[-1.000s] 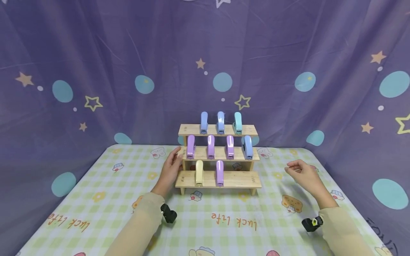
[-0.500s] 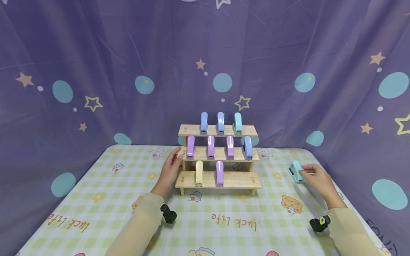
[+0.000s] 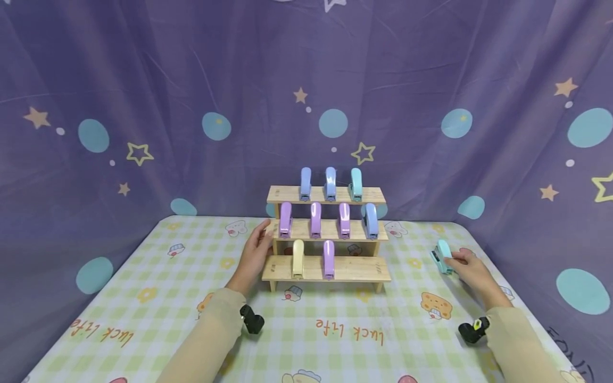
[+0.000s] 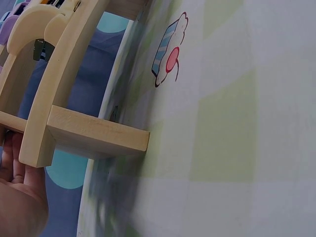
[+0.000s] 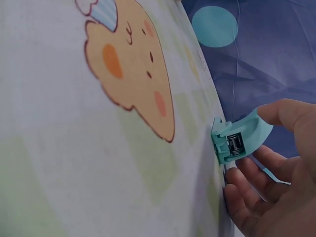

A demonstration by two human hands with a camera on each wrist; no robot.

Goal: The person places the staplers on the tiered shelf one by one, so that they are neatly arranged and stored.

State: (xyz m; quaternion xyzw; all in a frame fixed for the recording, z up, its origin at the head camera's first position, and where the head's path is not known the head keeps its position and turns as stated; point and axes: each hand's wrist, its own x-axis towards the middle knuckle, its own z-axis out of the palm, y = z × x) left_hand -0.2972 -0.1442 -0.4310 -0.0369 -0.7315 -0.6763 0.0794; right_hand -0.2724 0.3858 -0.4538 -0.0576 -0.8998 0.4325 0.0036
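Observation:
A teal mini stapler (image 3: pixel 442 257) stands upright on the cloth to the right of the wooden rack. My right hand (image 3: pixel 473 270) pinches it: in the right wrist view, the thumb (image 5: pixel 284 111) lies on the top end of the teal stapler (image 5: pixel 249 133), with fingers behind it. At the rack's left end, my left hand (image 3: pixel 253 256) rests against the side with nearly straight fingers. The left wrist view has those fingers (image 4: pixel 19 160) beside the wooden post, partly hidden by it. The three-tier rack (image 3: pixel 359 268) bears several staplers in blue, teal, purple and yellow.
On the bottom tier are a yellow stapler (image 3: pixel 298 259) and a purple stapler (image 3: pixel 328 259), left of its bare right part. A checked cloth (image 3: pixel 287 351) covers the table. Behind the rack hangs a purple curtain (image 3: pixel 268 64).
The teal stapler, not visible one second ago, now shows at my right hand's fingers. That hand shifted right, then slightly left, its thumb now against the stapler. My left hand stays put.

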